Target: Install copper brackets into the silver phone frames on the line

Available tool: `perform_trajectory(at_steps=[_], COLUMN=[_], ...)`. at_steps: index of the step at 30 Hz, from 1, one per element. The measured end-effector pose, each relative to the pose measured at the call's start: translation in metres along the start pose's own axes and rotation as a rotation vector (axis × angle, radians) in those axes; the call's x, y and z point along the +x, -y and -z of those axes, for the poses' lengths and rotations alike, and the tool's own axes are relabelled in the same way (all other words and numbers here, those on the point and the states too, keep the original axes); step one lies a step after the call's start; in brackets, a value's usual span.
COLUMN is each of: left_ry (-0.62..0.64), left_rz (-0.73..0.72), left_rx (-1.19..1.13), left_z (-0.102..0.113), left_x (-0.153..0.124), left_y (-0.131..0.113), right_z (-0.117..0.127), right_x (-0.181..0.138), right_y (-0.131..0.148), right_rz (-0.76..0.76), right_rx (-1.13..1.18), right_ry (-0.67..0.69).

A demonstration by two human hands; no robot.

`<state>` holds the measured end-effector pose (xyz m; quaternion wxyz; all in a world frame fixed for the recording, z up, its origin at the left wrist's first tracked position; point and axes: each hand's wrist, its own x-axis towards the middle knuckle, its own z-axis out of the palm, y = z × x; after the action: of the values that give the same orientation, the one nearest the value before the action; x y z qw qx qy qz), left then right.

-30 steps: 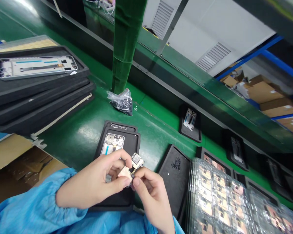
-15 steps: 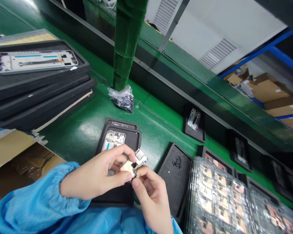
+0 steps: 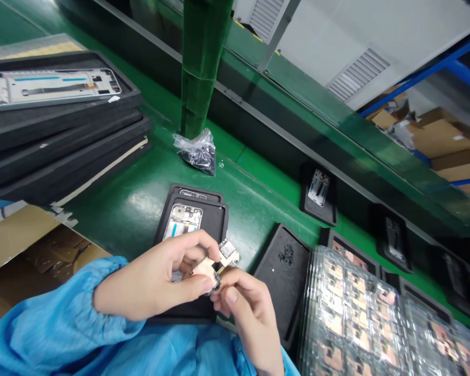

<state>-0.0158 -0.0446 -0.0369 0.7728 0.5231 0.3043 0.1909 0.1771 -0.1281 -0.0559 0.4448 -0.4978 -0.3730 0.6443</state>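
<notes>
My left hand (image 3: pixel 160 274) pinches a phone circuit board (image 3: pixel 206 271) between thumb and fingers, over a black tray. The board has a pale, copper-toned face, a silver-shielded end sticking out to the upper right and a small black part at its lower right edge. Close against that edge is my right hand (image 3: pixel 248 308), thumb and fingers curled together; whatever they hold is hidden. Beyond my left hand lies an opened phone (image 3: pixel 183 218) with blue strips, in the black tray (image 3: pixel 214 222), partly covered by my hand.
Right of my hands lies a black tray (image 3: pixel 272 292) with small black bits. Clear plastic trays (image 3: pixel 313 313) of copper-coloured parts stack beside it. A bag of black pieces (image 3: pixel 199 154) sits by a green post (image 3: pixel 199 78). Stacked black trays (image 3: pixel 129 112) and a cardboard box (image 3: pixel 18 237) are left.
My right thumb has come away from the board's lower edge and shifted slightly right. My left hand keeps hold of the board. The whole view has tilted a little.
</notes>
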Motion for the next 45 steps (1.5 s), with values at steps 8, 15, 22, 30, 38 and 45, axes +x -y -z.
perform_trajectory(at_steps=[8,15,22,30,38,45], left_ry=[0.010,0.045,0.058,0.053,0.046,0.062], left_rz=[0.014,0.017,0.012,0.037,0.026,0.045], left_rx=[-0.143,-0.206,-0.212,-0.224,-0.163,-0.125], left_z=[-0.002,-0.002,-0.002,-0.004,-0.005,-0.004], left_x=[-0.002,-0.005,-0.005,-0.005,-0.006,-0.005], left_y=[0.004,0.006,0.005,0.001,0.002,0.000], right_z=[-0.004,-0.009,-0.008,-0.008,-0.008,-0.005], right_x=[-0.002,-0.001,-0.001,-0.003,-0.001,-0.002], right_y=[0.005,0.003,-0.005,0.001,0.000,0.000], right_rz=[0.049,0.102,0.147,0.163,0.232,0.234], right_rx=[0.008,-0.006,-0.026,0.042,-0.114,-0.128], right_ry=[-0.007,-0.015,-0.046,-0.006,-0.100,-0.065])
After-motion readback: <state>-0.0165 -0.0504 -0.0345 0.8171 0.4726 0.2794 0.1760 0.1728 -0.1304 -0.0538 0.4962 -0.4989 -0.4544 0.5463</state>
